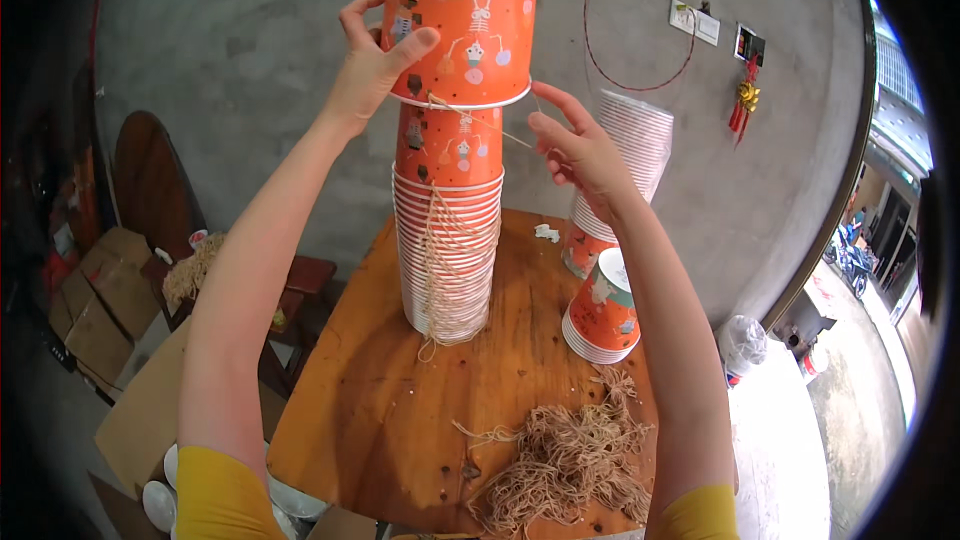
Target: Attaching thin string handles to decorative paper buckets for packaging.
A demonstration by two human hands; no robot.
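At the top of a tall nested stack stands an orange paper bucket (pixel 475 40) with a green band and cartoon figures, upside down, its white rim lowest. My left hand (pixel 385 60) grips its left side, thumb across the front. Beside the rim's right edge is my right hand (pixel 585 150), index fingertip at the rim and thumb apart from it. A thin tan string (pixel 480 122) runs from the bucket's front rim toward that hand; its end lies close to the fingers. Below, nested buckets (pixel 448 250) show many white rims, with string loops hanging down their front.
A tangled heap of tan string (pixel 565 460) lies on the wooden table (pixel 370 430). Right of the stack stand a short stack of orange buckets (pixel 604 315) and a taller leaning one (pixel 640 145). Cardboard (pixel 100 290) lies left; a grey wall (pixel 260 70) rises behind.
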